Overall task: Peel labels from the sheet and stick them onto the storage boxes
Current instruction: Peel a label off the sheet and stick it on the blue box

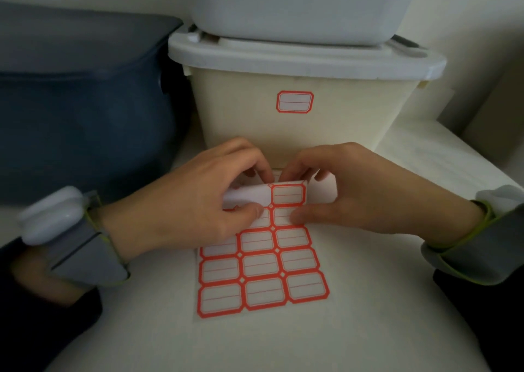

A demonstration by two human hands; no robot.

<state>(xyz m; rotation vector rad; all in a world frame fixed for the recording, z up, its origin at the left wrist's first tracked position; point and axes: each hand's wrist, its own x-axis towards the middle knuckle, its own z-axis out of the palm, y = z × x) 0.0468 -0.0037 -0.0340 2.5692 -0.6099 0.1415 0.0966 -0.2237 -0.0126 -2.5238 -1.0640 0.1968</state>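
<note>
At frame centre, the left hand and right hand are both pinching the folded-back top edge of the label sheet lying on the bench, below the cream storage box.

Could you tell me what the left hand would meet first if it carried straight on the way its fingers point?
Probably the right hand: the left hand points across the label sheet towards it, fingertips nearly touching.

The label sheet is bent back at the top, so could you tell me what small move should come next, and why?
Probably lift a label's freed corner with the right hand. The label sheet is folded at its top edge, both hands pinch there, and the cream box already carries one label.
</note>
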